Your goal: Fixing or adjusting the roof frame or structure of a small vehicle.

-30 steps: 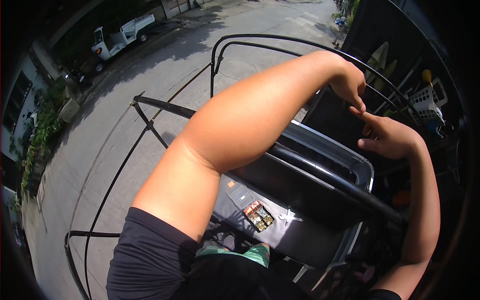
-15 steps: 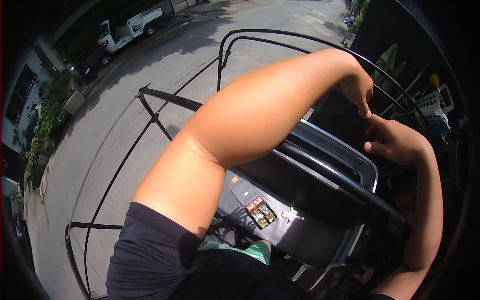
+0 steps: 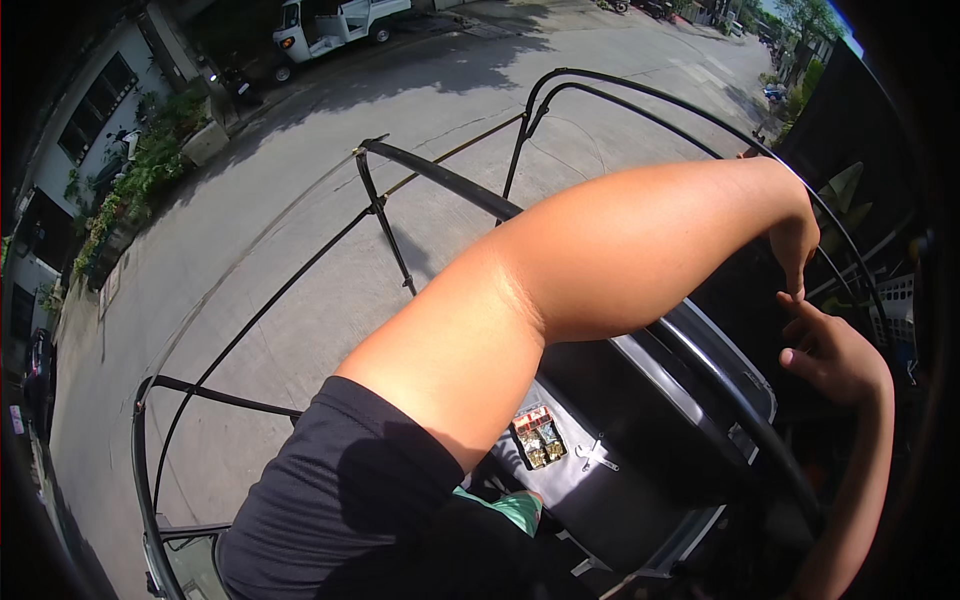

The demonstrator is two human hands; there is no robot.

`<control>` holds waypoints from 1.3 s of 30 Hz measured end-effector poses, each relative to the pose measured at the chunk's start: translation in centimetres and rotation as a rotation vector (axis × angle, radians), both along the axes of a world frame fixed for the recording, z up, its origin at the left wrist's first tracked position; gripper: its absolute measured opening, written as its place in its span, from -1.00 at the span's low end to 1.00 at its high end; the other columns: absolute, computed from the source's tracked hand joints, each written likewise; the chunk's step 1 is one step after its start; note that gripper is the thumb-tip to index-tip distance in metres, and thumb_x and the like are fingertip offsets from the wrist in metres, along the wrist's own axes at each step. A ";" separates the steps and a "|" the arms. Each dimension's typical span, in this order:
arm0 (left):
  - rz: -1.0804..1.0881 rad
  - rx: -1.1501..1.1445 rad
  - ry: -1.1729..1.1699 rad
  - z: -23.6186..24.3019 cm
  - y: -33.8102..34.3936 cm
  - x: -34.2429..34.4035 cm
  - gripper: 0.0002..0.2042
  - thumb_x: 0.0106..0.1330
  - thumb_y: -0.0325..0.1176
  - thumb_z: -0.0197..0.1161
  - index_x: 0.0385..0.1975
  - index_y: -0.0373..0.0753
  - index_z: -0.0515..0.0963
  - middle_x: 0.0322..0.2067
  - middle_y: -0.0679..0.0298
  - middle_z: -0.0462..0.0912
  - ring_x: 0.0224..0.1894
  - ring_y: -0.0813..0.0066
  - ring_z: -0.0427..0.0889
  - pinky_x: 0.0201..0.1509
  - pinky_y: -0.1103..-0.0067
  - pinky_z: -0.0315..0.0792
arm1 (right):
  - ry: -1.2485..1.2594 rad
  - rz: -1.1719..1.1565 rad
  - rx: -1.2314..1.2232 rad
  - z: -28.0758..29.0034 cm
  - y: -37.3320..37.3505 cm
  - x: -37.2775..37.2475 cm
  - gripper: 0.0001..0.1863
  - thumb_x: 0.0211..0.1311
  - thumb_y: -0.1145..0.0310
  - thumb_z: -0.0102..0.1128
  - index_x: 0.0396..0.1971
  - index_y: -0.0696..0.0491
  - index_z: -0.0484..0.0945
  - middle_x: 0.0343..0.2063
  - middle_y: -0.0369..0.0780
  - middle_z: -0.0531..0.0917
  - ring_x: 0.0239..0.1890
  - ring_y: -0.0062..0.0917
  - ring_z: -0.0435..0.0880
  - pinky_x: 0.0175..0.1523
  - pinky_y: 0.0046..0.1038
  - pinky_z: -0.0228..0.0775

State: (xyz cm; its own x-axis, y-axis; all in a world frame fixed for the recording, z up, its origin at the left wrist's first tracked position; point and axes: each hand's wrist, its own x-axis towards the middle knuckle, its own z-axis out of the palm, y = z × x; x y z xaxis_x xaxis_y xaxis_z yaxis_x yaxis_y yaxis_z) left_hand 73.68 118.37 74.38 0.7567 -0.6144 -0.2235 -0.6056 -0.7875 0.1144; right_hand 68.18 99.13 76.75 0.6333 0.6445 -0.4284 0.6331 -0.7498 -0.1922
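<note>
My left arm reaches across the view, and my left hand [image 3: 795, 248] bends down at the wrist with its fingertips together in a pinch. Whatever sits between them is too small or hidden to make out. My right hand [image 3: 838, 362] comes up from the right, its index finger touching the left fingertips and its thumb held apart. Both hands are beside a black tube frame [image 3: 735, 378]. Below, on a dark padded surface [image 3: 625, 530], lie a compartment box [image 3: 540, 437] of small metal hardware and crossed wrenches [image 3: 597, 455].
Black frame bars [image 3: 430, 172] curve around me on the left and far side. A concrete road [image 3: 290, 240] lies beyond, with a white three-wheeled vehicle [image 3: 340, 25] parked across it. A white plastic basket [image 3: 895, 312] stands at the far right.
The view has shifted, so the bars, road and box appear displaced. My arms sit further right and lower in the picture; the hands remain fingertip to fingertip. The box's lid is now mostly behind my arm.
</note>
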 end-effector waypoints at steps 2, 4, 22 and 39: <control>-0.019 -0.007 -0.010 0.0 -0.1 -0.1 -0.25 0.24 0.34 0.17 0.22 -0.18 0.52 0.25 0.13 0.51 0.32 0.12 0.44 0.38 0.21 0.30 | 0.009 0.003 0.020 0.1 0.1 -0.1 -0.23 0.20 0.31 0.34 0.40 0.04 0.25 -0.12 -0.03 0.69 -0.10 -0.26 0.72 0.06 -0.33 0.51; -0.021 -0.002 -0.014 0.0 -0.1 -0.1 -0.24 0.23 0.36 0.17 0.22 -0.17 0.53 0.25 0.14 0.51 0.33 0.12 0.44 0.39 0.22 0.30 | 0.025 -0.014 0.007 0.1 0.2 -0.2 -0.25 0.19 0.31 0.34 0.39 0.06 0.27 -0.14 -0.04 0.69 -0.13 -0.28 0.73 0.04 -0.34 0.52; -0.030 0.007 0.031 -0.6 -0.5 0.8 -0.22 0.21 0.37 0.18 0.24 -0.17 0.50 0.28 0.13 0.48 0.34 0.13 0.41 0.40 0.24 0.28 | 0.056 -0.003 0.032 -0.4 0.3 0.0 -0.30 0.15 0.33 0.38 0.32 0.09 0.37 -0.22 -0.07 0.71 -0.18 -0.31 0.73 0.01 -0.35 0.52; -0.087 0.051 0.040 -0.6 -0.7 0.8 -0.21 0.22 0.37 0.17 0.25 -0.17 0.50 0.25 0.12 0.50 0.33 0.10 0.43 0.40 0.21 0.28 | 0.058 0.012 0.031 -0.3 0.8 -0.4 -0.34 0.16 0.33 0.36 0.28 0.16 0.39 -0.17 -0.04 0.70 -0.14 -0.29 0.73 0.03 -0.34 0.53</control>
